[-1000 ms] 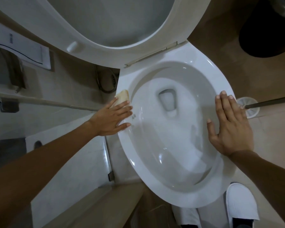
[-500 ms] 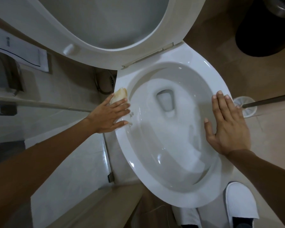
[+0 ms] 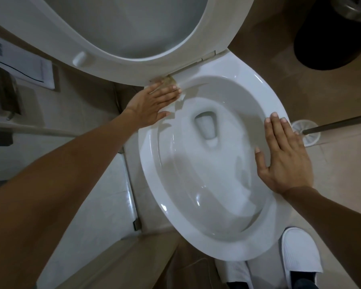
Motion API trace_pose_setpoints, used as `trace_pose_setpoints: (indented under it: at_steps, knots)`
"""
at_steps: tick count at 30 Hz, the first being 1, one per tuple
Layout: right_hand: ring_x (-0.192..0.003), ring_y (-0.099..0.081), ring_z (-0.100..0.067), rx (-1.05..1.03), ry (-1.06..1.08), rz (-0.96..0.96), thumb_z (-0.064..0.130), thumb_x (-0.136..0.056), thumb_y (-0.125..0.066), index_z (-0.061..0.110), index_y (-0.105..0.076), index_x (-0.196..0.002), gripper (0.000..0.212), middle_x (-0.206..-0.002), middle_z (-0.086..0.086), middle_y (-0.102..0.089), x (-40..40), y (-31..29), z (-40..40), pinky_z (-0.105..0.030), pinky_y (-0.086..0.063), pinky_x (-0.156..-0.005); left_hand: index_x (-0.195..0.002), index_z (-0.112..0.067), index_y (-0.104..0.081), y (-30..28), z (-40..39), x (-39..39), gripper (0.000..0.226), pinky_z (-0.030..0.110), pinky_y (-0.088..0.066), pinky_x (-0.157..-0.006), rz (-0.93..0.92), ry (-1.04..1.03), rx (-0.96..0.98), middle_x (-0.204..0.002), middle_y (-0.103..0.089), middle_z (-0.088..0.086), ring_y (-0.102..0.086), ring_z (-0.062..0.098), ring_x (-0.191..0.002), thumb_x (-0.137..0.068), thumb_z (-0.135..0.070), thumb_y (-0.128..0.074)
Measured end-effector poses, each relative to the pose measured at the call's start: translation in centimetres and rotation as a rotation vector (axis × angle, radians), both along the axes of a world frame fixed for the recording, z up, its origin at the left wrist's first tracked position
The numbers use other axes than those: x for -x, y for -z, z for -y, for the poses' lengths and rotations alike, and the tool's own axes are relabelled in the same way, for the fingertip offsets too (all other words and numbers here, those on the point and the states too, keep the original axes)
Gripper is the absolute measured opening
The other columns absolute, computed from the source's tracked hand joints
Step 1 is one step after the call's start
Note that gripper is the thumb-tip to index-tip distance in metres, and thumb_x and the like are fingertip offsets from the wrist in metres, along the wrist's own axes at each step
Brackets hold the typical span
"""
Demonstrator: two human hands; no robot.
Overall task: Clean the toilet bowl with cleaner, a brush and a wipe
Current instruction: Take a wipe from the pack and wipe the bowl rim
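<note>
The white toilet bowl (image 3: 152, 163) fills the middle of the view, with its seat and lid (image 3: 50, 32) raised at the top. My left hand (image 3: 152, 105) lies flat on a yellowish wipe (image 3: 170, 81) at the rim's far left, close to the hinge. Most of the wipe is hidden under my fingers. My right hand (image 3: 283, 157) rests flat, fingers apart, on the rim's right side and holds nothing. The toilet brush (image 3: 306, 132) stands on the floor just right of that hand, its handle running off to the right.
A dark round bin (image 3: 331, 42) stands on the floor at the top right. White slippers (image 3: 300, 255) show at the bottom right, below the bowl. A wall rail and a white panel are on the left, with a white ledge (image 3: 104, 195) beside the bowl.
My left hand has slid the wipe along the rim's left side up toward the hinge. My right hand has stayed on the right rim.
</note>
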State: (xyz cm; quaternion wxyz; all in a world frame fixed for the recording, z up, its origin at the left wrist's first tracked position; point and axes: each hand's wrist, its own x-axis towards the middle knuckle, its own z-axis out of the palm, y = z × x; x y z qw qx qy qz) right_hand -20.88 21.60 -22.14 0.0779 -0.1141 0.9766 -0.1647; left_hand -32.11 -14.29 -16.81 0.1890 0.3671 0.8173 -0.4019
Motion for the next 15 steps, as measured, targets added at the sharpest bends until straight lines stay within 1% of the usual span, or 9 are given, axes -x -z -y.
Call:
trace_pose_setpoints:
  at_steps: [3,5,7,9,10,12,15]
  knots:
    - [-0.148,-0.007,-0.019,-0.004,0.001,0.001,0.042,-0.093,-0.028,0.012,-0.012,-0.154,0.07,-0.161,-0.004,-0.007,-0.1,0.0,-0.1,-0.046,-0.018,-0.119,-0.145,-0.012,0.029,0.4,-0.5,0.6,0.063,0.041,-0.004,-0.119,0.007,-0.041,-0.054,-0.154,0.031,0.003,0.023,0.019,-0.143,-0.095,-0.045,0.01]
    - [-0.149,-0.008,-0.019,-0.003,0.0,-0.002,0.042,-0.093,-0.027,0.012,-0.011,-0.154,0.07,-0.161,-0.004,-0.007,0.0,0.0,-0.1,-0.046,-0.019,-0.118,-0.145,-0.012,0.029,0.5,-0.7,0.5,0.063,0.041,-0.002,-0.119,-0.003,-0.069,-0.076,-0.154,0.03,0.003,0.023,0.018,-0.143,-0.095,-0.045,0.009]
    - [-0.149,-0.007,-0.019,-0.004,-0.005,0.003,0.042,-0.092,-0.027,0.012,-0.01,-0.154,0.071,-0.161,-0.004,-0.006,0.0,0.0,-0.1,-0.046,-0.018,-0.119,-0.145,-0.013,0.027,0.3,-0.6,-0.2,0.063,0.043,0.0,-0.119,-0.007,-0.14,-0.101,-0.155,0.028,0.002,0.022,0.018,-0.144,-0.095,-0.046,0.008]
    - [-0.149,-0.007,-0.019,-0.005,-0.005,0.0,0.041,-0.092,-0.028,0.012,-0.011,-0.154,0.071,-0.161,-0.004,-0.006,0.0,0.0,-0.1,-0.045,-0.017,-0.119,-0.147,-0.013,0.023,0.3,0.2,-1.4,0.064,0.044,0.003,-0.119,0.002,-0.198,-0.139,-0.157,0.023,0.003,0.018,0.02,-0.145,-0.095,-0.046,0.01]
    - [-0.149,-0.007,-0.019,-0.003,-0.005,-0.003,0.041,-0.092,-0.028,0.011,-0.012,-0.154,0.071,-0.161,-0.005,-0.007,0.0,0.0,-0.1,-0.045,-0.017,-0.119,-0.149,-0.013,0.017,0.2,0.9,-2.2,0.063,0.043,0.004,-0.119,0.019,-0.222,-0.18,-0.158,0.018,0.004,0.013,0.021,-0.146,-0.095,-0.046,0.01]
    - [-0.149,-0.007,-0.019,0.001,-0.004,-0.001,0.041,-0.092,-0.029,0.011,-0.012,-0.154,0.071,-0.161,-0.005,-0.007,0.1,0.0,-0.1,-0.045,-0.017,-0.119,-0.152,-0.013,-0.001,-0.1,2.3,-4.2,0.064,0.042,0.003,-0.118,0.073,-0.294,-0.29,-0.16,0.003,0.006,0.003,0.024,-0.147,-0.097,-0.045,0.003]
    - [-0.148,-0.009,-0.021,0.004,-0.004,-0.006,0.041,-0.091,-0.029,0.011,-0.013,-0.154,0.071,-0.161,-0.006,-0.008,0.1,0.0,-0.1,-0.046,-0.019,-0.118,-0.149,-0.017,-0.027,-0.4,4.2,-8.2,0.059,0.045,-0.001,-0.118,0.135,-0.383,-0.386,-0.159,-0.012,0.006,-0.004,0.025,-0.147,-0.1,-0.044,-0.008]
